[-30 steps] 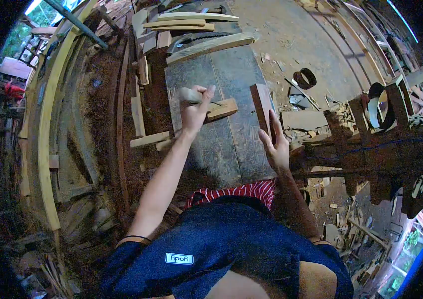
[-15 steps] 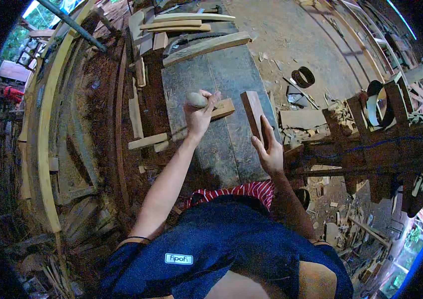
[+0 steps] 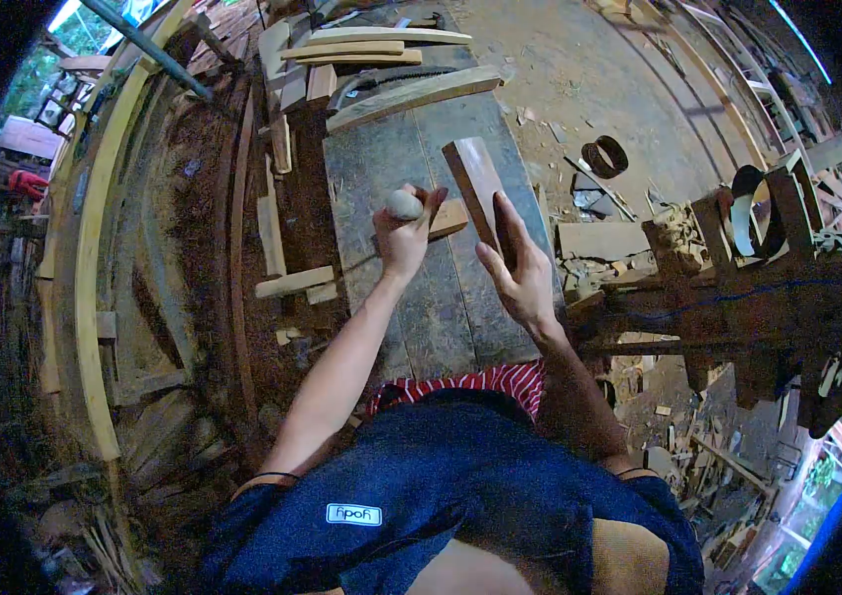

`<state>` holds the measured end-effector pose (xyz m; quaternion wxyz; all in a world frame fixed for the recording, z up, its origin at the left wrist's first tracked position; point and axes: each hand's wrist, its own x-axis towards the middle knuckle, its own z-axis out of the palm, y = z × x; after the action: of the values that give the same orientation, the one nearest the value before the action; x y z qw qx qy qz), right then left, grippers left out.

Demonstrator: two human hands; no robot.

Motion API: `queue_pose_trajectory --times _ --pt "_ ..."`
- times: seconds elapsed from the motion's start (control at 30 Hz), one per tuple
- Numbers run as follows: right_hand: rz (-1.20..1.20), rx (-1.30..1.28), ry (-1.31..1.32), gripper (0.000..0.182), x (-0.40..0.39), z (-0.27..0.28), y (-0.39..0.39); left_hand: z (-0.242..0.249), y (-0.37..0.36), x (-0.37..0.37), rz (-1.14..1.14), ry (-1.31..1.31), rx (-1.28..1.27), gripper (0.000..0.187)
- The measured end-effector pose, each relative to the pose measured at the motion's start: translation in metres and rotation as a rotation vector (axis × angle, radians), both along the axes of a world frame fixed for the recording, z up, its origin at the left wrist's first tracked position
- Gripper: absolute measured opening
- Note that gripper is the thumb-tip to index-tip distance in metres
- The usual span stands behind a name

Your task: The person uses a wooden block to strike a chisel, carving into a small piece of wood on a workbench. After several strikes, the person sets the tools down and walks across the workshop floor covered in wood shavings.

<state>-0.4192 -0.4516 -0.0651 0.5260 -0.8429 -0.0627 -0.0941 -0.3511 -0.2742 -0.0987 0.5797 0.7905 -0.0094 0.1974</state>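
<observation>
Nearer the left hand (image 3: 404, 246) now, the smooth, squared dark block (image 3: 477, 178) has swung inward, held near its lower end by the right hand (image 3: 528, 281) — apparently for reach. Left fingers wrap a rounded handle (image 3: 404, 205), seemingly steadying it beside a pale wooden block (image 3: 449, 216) on the scuffed bench (image 3: 436, 317). Beyond lies a rough beam (image 3: 416, 98).

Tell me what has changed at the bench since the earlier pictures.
The right hand has brought the dark wooden block leftward, closer to the left hand. The left hand has shifted slightly right, and the rounded handle in it now points more toward the camera. Nothing was newly grasped or let go. The pale block and the bench stayed put.
</observation>
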Motion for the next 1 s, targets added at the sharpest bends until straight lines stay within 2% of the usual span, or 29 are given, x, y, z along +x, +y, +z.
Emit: queue_pose_trajectory --times 0.13,0.17,0.2,0.27,0.3,0.33,0.37,0.4,0.43,0.47,0.53,0.6,0.67,0.7,0.77,0.8,0.9,0.93,1.0 --pt "0.011 -0.044 -0.032 0.070 0.002 -0.001 0.005 -0.006 -0.005 0.001 -0.003 -0.007 -0.059 0.024" --pt "0.011 -0.044 -0.031 0.070 0.001 0.000 0.005 -0.016 -0.006 0.004 -0.016 0.028 -0.188 0.021" --pt "0.029 -0.073 -0.018 0.070 -0.001 0.013 0.009 -0.023 -0.007 0.006 -0.031 0.063 -0.316 0.019" --pt "0.048 -0.100 -0.001 0.070 -0.006 0.040 0.013 -0.020 -0.001 0.004 -0.139 -0.100 -0.146 0.010" --pt "0.070 -0.175 -0.104 0.073 -0.009 0.053 0.014 -0.040 -0.010 0.007 -0.131 -0.065 -0.270 0.008" --pt "0.091 -0.249 -0.209 0.075 -0.011 0.061 0.015 -0.050 -0.007 0.007 -0.146 -0.033 -0.123 0.008" --pt "0.072 -0.290 -0.526 0.078 -0.006 0.063 0.017 -0.059 -0.004 0.006 -0.161 -0.010 0.025 0.009" --pt "0.071 -0.290 -0.530 0.078 -0.004 0.063 0.018 -0.057 -0.004 0.002 -0.158 -0.032 0.166 0.010" --pt "0.120 -0.397 -0.377 0.078 -0.003 0.064 0.019 -0.051 -0.005 -0.002 -0.150 -0.060 0.304 0.010" --pt "0.167 -0.504 -0.221 0.079 -0.003 0.066 0.018 -0.053 -0.010 -0.006 -0.229 -0.035 -0.115 0.012" --pt "0.144 -0.475 -0.297 0.079 -0.001 0.068 0.020 -0.048 -0.014 -0.004 -0.309 -0.021 -0.534 0.014" --pt "0.116 -0.405 -0.414 0.077 -0.007 0.069 0.021 -0.050 -0.013 -0.007 -0.223 0.097 -0.319 0.016" --pt "0.126 -0.419 -0.438 0.078 -0.008 0.070 0.021 -0.060 -0.018 -0.006 -0.185 0.033 -0.335 0.017" --pt "0.143 -0.462 -0.379 0.076 -0.002 0.064 0.022 -0.055 -0.020 -0.004 -0.241 0.106 -0.793 0.016" --pt "0.132 -0.537 -0.308 0.074 -0.001 0.062 0.023 -0.041 -0.011 -0.002 -0.329 0.085 -0.375 0.016" --pt "0.134 -0.538 -0.314 0.074 -0.002 0.067 0.024 -0.040 -0.011 0.000 -0.327 0.079 -0.375 0.016" --pt "0.063 -0.350 -0.433 0.075 -0.006 0.069 0.028 -0.038 -0.012 0.002 -0.152 0.023 0.018 0.018" --pt "0.067 -0.347 -0.431 0.075 -0.006 0.067 0.027 -0.046 -0.010 0.003 -0.149 0.025 0.020 0.018" --pt "0.154 -0.574 -0.234 0.075 -0.003 0.064 0.023 -0.053 -0.009 0.006 -0.195 0.024 -0.084 0.019"
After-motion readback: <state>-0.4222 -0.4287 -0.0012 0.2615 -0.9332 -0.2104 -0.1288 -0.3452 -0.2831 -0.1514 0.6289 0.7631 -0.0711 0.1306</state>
